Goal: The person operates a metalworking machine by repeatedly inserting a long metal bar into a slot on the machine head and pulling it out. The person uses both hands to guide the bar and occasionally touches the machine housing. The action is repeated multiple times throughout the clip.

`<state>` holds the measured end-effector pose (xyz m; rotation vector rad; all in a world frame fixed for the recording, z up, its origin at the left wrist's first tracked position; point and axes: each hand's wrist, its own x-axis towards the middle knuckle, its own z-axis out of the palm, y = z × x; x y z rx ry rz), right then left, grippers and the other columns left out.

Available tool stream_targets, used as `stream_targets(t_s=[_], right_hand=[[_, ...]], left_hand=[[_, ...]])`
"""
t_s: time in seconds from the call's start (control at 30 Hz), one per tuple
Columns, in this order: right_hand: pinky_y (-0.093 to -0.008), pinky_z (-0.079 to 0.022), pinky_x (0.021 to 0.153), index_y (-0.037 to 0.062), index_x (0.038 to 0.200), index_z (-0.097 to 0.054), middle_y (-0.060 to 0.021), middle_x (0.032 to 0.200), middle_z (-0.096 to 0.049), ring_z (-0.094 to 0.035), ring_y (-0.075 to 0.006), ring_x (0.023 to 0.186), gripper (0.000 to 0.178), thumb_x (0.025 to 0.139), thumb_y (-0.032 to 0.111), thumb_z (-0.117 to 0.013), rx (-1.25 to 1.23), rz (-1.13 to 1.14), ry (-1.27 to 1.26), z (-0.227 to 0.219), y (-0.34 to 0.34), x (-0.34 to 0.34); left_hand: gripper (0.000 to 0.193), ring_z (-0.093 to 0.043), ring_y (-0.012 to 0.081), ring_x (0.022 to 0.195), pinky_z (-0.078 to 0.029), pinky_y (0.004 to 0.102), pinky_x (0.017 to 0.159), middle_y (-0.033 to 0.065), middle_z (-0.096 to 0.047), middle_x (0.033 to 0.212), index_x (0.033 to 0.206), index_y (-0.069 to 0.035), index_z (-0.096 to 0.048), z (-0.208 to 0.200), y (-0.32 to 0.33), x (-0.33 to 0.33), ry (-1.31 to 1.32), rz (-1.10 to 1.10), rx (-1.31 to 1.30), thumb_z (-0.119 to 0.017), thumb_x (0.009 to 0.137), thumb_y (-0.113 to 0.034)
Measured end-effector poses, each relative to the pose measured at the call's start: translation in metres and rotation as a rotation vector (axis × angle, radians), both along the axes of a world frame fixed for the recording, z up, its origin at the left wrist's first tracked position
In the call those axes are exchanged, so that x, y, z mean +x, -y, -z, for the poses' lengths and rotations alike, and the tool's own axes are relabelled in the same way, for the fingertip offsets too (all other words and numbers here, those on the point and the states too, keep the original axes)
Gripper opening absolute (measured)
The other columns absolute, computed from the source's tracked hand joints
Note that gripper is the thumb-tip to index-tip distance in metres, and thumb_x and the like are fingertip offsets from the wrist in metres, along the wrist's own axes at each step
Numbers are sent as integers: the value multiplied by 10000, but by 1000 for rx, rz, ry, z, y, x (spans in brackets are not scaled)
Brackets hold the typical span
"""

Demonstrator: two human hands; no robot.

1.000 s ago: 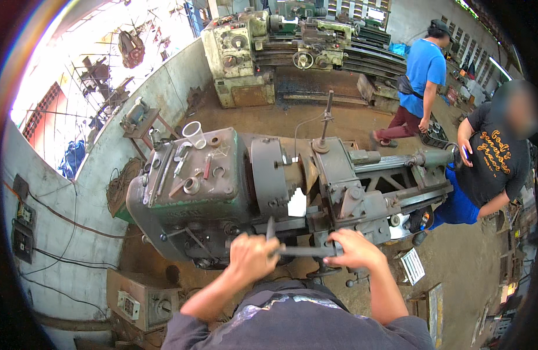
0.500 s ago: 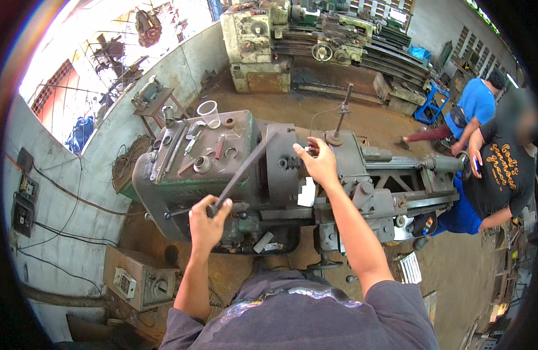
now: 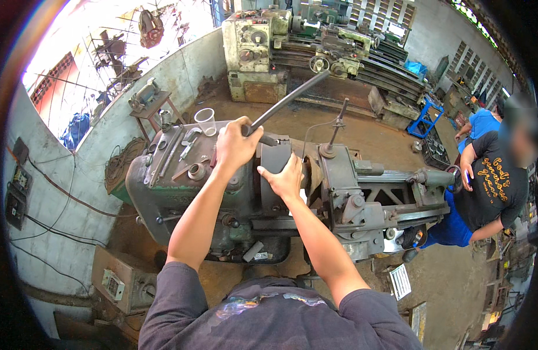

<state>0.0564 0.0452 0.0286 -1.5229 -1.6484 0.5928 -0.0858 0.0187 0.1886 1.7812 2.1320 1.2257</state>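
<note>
My left hand (image 3: 237,142) is closed around one end of a long dark chuck key (image 3: 289,104), above the headstock. From the fist the bar slants up and away to the right. A short stub of it shows beside the top of the lathe chuck (image 3: 273,201); whether it sits in a socket I cannot tell. My right hand (image 3: 285,179) grips the chuck's rim, thumb spread to the left across it and fingers toward its right face. Behind that hand a brownish workpiece (image 3: 314,174) shows partly. A white paper-like piece (image 3: 298,201) is partly hidden by my right wrist.
On the headstock (image 3: 181,201) lie a clear plastic cup (image 3: 205,121), a caliper-like tool (image 3: 190,140) and a metal ring (image 3: 196,171). An upright rod (image 3: 338,125) stands on the carriage. Two people (image 3: 496,169) are at the right. Another lathe (image 3: 257,58) stands behind.
My left hand has risen to the right with the chuck key, which now points far right. My right hand has moved left and down from beside the chuck onto it.
</note>
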Motion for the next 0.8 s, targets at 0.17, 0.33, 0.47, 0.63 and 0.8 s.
stream_targets(t_s=[0.17, 0.33, 0.47, 0.63, 0.8], right_hand=[[-581, -350, 1114, -104, 1450, -372, -277, 1425, -460, -419, -438, 1374, 1195, 629, 576, -912, 172, 36, 32, 17, 10, 1], [-573, -366, 1085, -66, 1435, -403, -250, 1391, -482, -449, -421, 1335, 1161, 598, 544, -927, 210, 52, 25, 18, 12, -1], [-560, -375, 1067, -50, 1428, -420, -234, 1355, -519, -476, -420, 1302, 1134, 591, 516, -933, 243, 66, 25, 16, 16, 0], [-527, -359, 1091, -63, 1437, -431, -243, 1309, -547, -512, -415, 1251, 1121, 591, 481, -924, 296, 32, -18, 19, 23, 3], [-521, -358, 1086, -61, 1453, -421, -241, 1300, -549, -514, -412, 1234, 1143, 592, 509, -911, 355, 34, -20, 26, 29, 5]], left_hand=[[346, -728, 410, 930, -555, 500, 834, 213, -751, 899, 1024, -99, -762, 12, -21, 22, -134, 19, 23, -769, 817, -376], [393, -725, 400, 950, -553, 490, 865, 212, -755, 938, 1084, -118, -765, 18, -29, 28, -213, 42, -85, -778, 804, -393], [495, -731, 390, 985, -568, 480, 890, 211, -765, 993, 1223, -123, -753, 11, -47, 25, -255, 51, -121, -782, 813, -399], [520, -727, 373, 1029, -568, 468, 916, 208, -760, 1067, 1237, -126, -750, 3, -54, 21, -246, 67, -253, -788, 808, -418], [476, -730, 393, 967, -566, 476, 918, 210, -760, 947, 1170, -110, -768, -17, -61, 18, -408, 251, -143, -773, 784, -389]])
